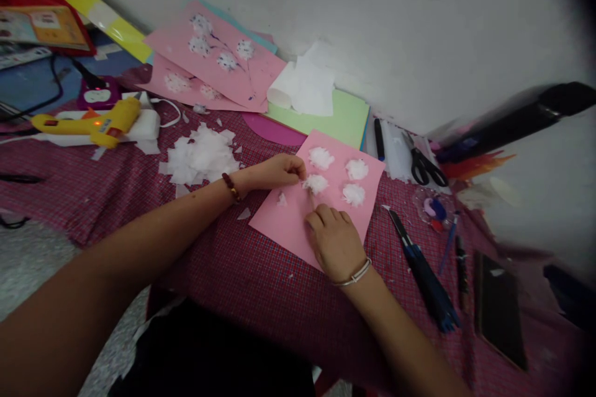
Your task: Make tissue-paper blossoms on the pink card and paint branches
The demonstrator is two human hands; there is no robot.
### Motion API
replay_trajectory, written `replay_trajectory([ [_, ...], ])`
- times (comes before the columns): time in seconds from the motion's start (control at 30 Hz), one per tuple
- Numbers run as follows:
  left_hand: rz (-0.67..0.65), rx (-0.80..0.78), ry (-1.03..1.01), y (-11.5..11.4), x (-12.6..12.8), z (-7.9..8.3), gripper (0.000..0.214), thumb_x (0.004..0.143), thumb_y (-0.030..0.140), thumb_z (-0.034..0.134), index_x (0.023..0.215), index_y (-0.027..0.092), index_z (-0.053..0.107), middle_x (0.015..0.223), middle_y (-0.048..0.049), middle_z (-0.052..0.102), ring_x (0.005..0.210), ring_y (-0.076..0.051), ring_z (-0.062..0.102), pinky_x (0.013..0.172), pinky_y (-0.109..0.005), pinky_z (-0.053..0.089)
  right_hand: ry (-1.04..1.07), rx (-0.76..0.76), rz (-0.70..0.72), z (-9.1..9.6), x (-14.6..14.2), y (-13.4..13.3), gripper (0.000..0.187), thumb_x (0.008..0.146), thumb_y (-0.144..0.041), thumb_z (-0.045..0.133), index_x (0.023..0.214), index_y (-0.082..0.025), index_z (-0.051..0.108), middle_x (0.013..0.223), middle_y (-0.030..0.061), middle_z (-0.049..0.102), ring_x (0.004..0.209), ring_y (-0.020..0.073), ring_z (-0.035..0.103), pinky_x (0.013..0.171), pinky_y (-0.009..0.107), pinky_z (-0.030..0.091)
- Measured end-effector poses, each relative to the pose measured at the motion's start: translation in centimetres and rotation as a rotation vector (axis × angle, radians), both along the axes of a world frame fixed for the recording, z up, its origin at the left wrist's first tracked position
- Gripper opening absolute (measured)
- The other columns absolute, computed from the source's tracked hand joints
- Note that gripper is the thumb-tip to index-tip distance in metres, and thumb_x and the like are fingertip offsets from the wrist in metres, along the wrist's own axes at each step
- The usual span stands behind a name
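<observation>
A pink paper sheet (288, 223) lies on the red checked cloth, with several white tissue tufts stuck on it. My left hand (274, 172) is curled at the sheet's left edge, its fingertips pinching at one tuft (316, 183). My right hand (335, 242) rests on the sheet just below that same tuft, fingers closed round a thin stick whose tip points up at the tuft. Other tufts (356, 169) sit to the right, apart from both hands.
A pile of white tissue scraps (200, 155) lies left of the sheet. A yellow glue gun (93, 124) sits far left. Finished pink sheets (218, 56) lean at the back. Scissors (423, 161), a blue utility knife (423, 267), pens and a dark phone (498, 310) lie right.
</observation>
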State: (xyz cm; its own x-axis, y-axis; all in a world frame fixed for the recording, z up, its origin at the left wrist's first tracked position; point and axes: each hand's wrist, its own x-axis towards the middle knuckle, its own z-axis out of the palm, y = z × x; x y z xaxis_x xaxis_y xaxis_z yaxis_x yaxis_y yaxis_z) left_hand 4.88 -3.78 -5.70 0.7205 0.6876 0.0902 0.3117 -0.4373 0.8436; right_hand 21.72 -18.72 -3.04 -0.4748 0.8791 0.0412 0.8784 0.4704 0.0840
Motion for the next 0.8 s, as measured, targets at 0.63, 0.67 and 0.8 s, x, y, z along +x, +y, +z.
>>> replay_trajectory([
  [0.63, -0.328, -0.036, 0.275, -0.7, -3.1, 3.4, 0.024, 0.062, 0.010, 0.057, 0.083, 0.016, 0.066, 0.078, -0.0004, 0.059, 0.067, -0.011, 0.052, 0.060, -0.020, 0.038, 1.151, -0.265, -0.243, -0.7, 4.7, -0.4, 0.014, 0.085, -0.019, 0.049, 0.082, -0.020, 0.063, 0.077, 0.0014, 0.061, 0.072, 0.0156, 0.059, 0.066, 0.030, 0.047],
  [0.67, -0.325, -0.018, 0.277, -0.8, -2.9, 3.4, 0.021, 0.062, 0.010, 0.055, 0.079, 0.016, 0.065, 0.077, -0.0004, 0.059, 0.066, -0.011, 0.051, 0.061, -0.020, 0.038, 1.166, -0.270, -0.254, -0.7, 4.9, -0.3, 0.014, 0.084, -0.020, 0.050, 0.081, -0.020, 0.063, 0.076, 0.0014, 0.061, 0.072, 0.0158, 0.059, 0.066, 0.030, 0.047],
  [0.8, -0.230, -0.019, 0.289, -0.8, -2.6, 2.8, 0.011, 0.066, 0.011, 0.051, 0.071, 0.015, 0.061, 0.070, -0.0005, 0.057, 0.063, -0.011, 0.050, 0.059, -0.021, 0.038, 1.266, -0.259, -0.312, -0.7, 5.4, 0.1, 0.012, 0.081, -0.022, 0.053, 0.079, -0.019, 0.064, 0.072, 0.0017, 0.060, 0.068, 0.0156, 0.058, 0.065, 0.031, 0.047],
])
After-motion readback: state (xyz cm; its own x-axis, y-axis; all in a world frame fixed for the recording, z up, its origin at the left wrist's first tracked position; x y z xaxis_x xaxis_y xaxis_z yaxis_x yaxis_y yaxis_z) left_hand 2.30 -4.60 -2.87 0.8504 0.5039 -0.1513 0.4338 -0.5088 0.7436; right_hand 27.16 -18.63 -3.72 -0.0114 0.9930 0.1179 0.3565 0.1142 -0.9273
